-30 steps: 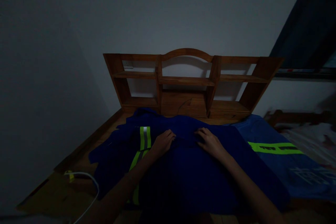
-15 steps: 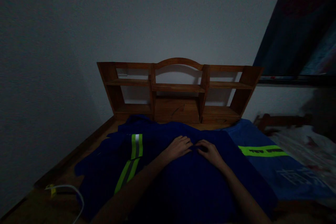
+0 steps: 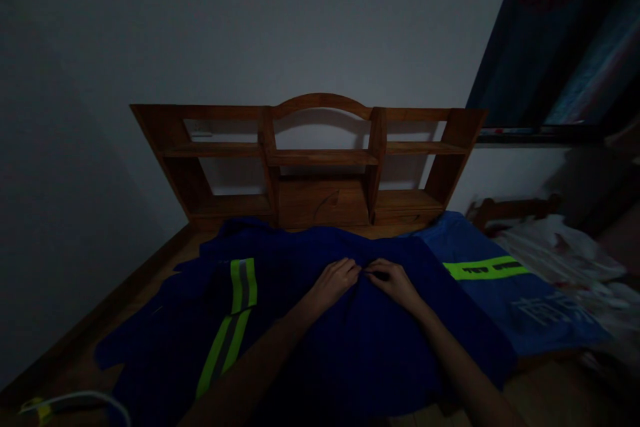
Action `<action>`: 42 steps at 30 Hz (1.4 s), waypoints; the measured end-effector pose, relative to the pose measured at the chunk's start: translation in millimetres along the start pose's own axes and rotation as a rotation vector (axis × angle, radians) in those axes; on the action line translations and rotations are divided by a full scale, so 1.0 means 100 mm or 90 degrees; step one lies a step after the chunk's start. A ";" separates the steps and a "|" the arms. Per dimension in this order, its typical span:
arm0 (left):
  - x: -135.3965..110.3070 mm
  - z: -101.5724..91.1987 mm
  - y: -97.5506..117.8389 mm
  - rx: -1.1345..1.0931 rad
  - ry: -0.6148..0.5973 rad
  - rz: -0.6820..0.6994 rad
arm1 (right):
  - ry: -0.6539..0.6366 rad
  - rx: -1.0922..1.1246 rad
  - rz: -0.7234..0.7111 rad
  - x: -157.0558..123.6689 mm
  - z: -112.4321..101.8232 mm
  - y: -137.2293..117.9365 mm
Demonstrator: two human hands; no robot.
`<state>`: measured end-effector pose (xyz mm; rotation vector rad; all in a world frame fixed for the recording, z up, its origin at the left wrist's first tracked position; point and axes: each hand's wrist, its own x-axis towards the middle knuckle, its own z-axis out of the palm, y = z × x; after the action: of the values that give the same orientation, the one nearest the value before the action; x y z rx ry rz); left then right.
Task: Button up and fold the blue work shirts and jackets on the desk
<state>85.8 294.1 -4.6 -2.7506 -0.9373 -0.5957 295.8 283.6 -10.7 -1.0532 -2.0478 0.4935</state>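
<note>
A dark blue work jacket (image 3: 380, 353) is spread out in front of me, with yellow-green reflective strips (image 3: 243, 283) on its left part. Near the upper middle of the jacket, my left hand (image 3: 336, 280) has its fingers closed on the cloth. Close beside it on the right, my right hand (image 3: 395, 281) pinches the same cloth between thumb and fingers. The fingertips of both hands almost meet, and small folds run down from between them. Dim light hides any small detail at the fingertips.
A wooden headboard with shelves (image 3: 323, 157) stands against the wall behind the jacket. To the right lies a lighter blue cloth (image 3: 500, 307) with a bright green strip. White crumpled plastic (image 3: 575, 247) is further right. A pale cable (image 3: 95, 395) curves at lower left.
The view has shifted, so everything sits further left and slightly higher. My right hand's fingers have closed into a pinch, and the cloth between the hands is more gathered.
</note>
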 end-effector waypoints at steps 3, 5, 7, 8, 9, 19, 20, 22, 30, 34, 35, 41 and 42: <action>0.00 0.01 0.01 -0.008 0.007 -0.011 | 0.009 -0.005 0.002 0.00 0.00 -0.01; 0.01 0.01 0.00 -0.010 0.004 -0.006 | 0.013 -0.011 -0.003 -0.01 0.00 -0.03; 0.01 0.00 0.00 -0.014 -0.003 0.006 | 0.019 -0.023 -0.010 -0.01 0.00 -0.05; 0.01 -0.02 0.00 -0.016 -0.007 0.013 | 0.020 -0.031 -0.013 -0.01 0.00 -0.06; 0.01 -0.03 0.00 -0.018 -0.010 0.021 | 0.021 -0.040 -0.016 -0.01 0.00 -0.06; -0.02 -0.04 -0.02 -0.027 -0.001 0.043 | 0.032 -0.140 -0.027 -0.05 0.04 -0.10; -0.02 -0.04 -0.01 -0.031 -0.001 0.040 | 0.030 -0.144 -0.030 -0.06 0.04 -0.11; -0.01 -0.05 -0.01 -0.039 -0.002 0.036 | 0.028 -0.147 -0.036 -0.06 0.04 -0.12; -0.03 0.00 -0.02 -0.075 0.019 0.013 | 0.030 -0.144 -0.038 -0.06 0.03 -0.12; -0.03 0.00 -0.02 -0.084 0.017 0.014 | 0.034 -0.138 -0.041 -0.05 0.03 -0.12; -0.03 0.00 -0.02 -0.084 0.016 0.014 | 0.036 -0.137 -0.040 -0.05 0.03 -0.12; -0.02 -0.03 -0.01 -0.082 0.008 0.011 | 0.032 -0.139 -0.035 -0.05 0.03 -0.11; -0.01 -0.03 -0.01 -0.084 0.009 0.010 | 0.031 -0.140 -0.034 -0.05 0.03 -0.11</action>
<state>83.1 293.5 -2.9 -2.8619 -0.9039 -0.6960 289.5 273.4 -7.8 -1.1234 -2.1164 0.2159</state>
